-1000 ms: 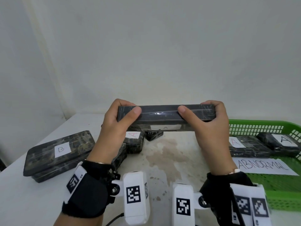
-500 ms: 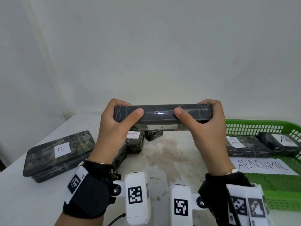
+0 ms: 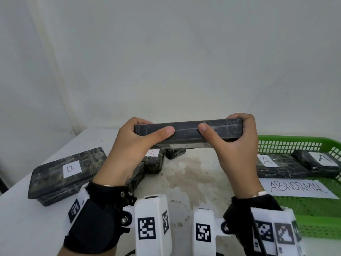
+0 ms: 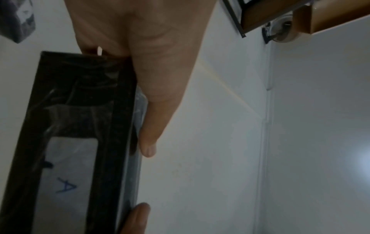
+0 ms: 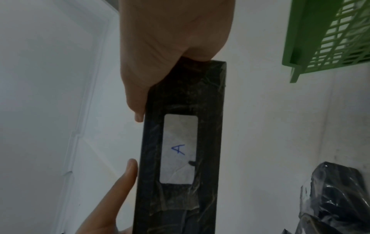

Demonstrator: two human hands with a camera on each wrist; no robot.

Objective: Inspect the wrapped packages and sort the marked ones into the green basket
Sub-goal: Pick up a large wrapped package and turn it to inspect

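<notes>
On the white table [image 3: 36, 218], against a plain pale wall [image 3: 166, 61], the sorting looks partly done. The green basket [image 3: 295, 143] stands at the right end and already holds two wrapped packages labelled A [image 3: 276, 169], lying side by side behind a paper sheet reading ABNORMAL [image 3: 297, 188]. On the left a larger package labelled B [image 3: 60, 174] lies flat on the table, well apart from the basket, and a few more dark packages [image 3: 153, 159] sit behind the left wrist, one showing an A. These, I judge, remain to be checked.

Above the middle of the table, the held package [image 3: 188, 132] is raised level and edge-on to the head camera. The left hand [image 3: 132, 143] grips its left end and the right hand [image 3: 238, 143] its right end, thumbs pressed on the near face and fingers curled over the top. The wrist views show its underside carrying a white label [image 5: 179, 148] with a blue A and a small dark mark by the label's edge. Judging by that, it probably belongs in the basket next.

The tabletop is stained brownish in the middle [image 3: 186, 172]. Of the room, little else shows.
</notes>
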